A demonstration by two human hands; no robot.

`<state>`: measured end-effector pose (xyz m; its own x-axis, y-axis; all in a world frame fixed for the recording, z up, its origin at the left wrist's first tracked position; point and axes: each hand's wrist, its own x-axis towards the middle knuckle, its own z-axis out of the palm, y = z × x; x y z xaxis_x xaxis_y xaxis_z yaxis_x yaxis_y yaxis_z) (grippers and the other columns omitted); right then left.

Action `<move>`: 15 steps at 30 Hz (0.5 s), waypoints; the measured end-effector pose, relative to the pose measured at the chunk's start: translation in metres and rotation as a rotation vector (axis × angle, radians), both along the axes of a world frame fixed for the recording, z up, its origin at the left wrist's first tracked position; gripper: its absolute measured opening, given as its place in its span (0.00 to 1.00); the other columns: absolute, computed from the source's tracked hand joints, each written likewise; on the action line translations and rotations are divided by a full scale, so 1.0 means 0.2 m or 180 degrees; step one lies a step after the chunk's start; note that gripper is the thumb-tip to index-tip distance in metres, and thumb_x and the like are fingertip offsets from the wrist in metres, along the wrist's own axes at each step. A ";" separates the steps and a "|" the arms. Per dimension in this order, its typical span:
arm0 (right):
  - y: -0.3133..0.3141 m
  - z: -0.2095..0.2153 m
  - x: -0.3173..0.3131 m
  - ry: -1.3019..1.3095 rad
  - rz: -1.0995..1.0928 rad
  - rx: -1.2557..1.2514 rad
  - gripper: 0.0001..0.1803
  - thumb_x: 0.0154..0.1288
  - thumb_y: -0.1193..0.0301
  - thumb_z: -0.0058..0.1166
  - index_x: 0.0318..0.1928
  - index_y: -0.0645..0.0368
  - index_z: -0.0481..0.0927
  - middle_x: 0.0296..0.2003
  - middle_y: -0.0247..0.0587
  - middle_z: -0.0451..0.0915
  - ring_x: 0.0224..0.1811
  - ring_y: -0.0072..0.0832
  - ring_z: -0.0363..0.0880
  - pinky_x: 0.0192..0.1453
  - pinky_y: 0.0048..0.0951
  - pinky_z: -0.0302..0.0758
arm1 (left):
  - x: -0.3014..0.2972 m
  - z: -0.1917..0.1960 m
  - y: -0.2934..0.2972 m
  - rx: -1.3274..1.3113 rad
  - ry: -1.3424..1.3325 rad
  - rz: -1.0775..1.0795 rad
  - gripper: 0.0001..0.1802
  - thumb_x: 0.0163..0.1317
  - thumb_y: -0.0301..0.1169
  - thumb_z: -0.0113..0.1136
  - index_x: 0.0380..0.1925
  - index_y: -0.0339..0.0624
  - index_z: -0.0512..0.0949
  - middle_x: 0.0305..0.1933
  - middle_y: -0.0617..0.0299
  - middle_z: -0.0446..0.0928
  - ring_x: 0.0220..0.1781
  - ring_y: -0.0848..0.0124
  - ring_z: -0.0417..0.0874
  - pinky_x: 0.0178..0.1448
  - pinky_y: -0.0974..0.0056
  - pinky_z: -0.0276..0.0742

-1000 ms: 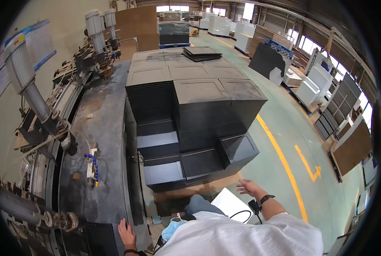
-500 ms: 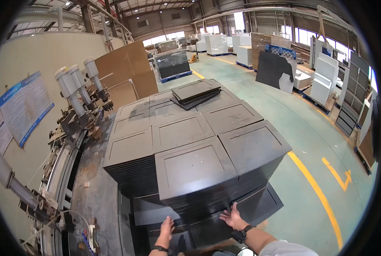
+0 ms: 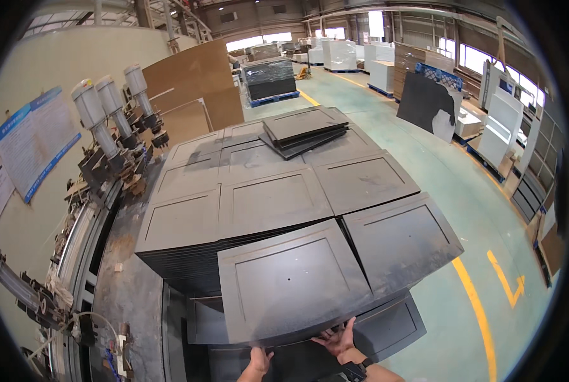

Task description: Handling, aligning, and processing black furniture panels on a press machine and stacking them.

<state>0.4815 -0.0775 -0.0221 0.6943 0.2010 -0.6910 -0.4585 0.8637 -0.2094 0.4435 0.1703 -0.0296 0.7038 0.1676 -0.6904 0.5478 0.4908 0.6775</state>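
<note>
Nearest me, a dark grey rectangular panel (image 3: 292, 270) lies face up, a groove framing its face, a small dark spot near its middle, skewed against the matching right-hand panel (image 3: 406, 239).

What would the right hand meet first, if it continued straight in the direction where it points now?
The right hand would most likely meet the near edge of the closest grey panel. Depth is unclear there: it may already touch that edge, or pass just beneath it.

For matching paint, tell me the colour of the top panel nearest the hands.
Grey: the panel shows best in the head view.
</note>
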 end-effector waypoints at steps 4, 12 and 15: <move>-0.01 0.03 -0.03 -0.0017 0.0337 -0.0384 0.56 0.49 0.22 0.34 0.72 0.35 0.38 0.61 0.51 0.57 0.62 0.49 0.58 0.64 0.70 0.56 | -0.16 -0.10 -0.03 -0.0080 -0.0106 0.0471 0.32 0.62 0.55 0.47 0.63 0.58 0.61 0.66 0.72 0.63 0.66 0.70 0.60 0.58 0.49 0.56; -0.10 0.12 0.02 -0.0098 -0.0103 -0.0307 0.44 0.59 0.40 0.44 0.69 0.46 0.48 0.58 0.60 0.59 0.63 0.59 0.59 0.64 0.71 0.59 | 0.03 -0.06 -0.13 -0.1668 -0.0020 0.0943 0.23 0.70 0.51 0.40 0.56 0.51 0.70 0.58 0.60 0.70 0.59 0.62 0.70 0.59 0.49 0.72; -0.16 0.06 0.06 -0.0057 -0.0183 -0.0091 0.47 0.52 0.52 0.51 0.70 0.50 0.46 0.68 0.60 0.43 0.72 0.61 0.42 0.66 0.75 0.50 | 0.06 0.00 -0.13 -0.1682 0.0454 0.1270 0.22 0.70 0.51 0.41 0.49 0.49 0.73 0.50 0.62 0.75 0.53 0.64 0.75 0.55 0.52 0.75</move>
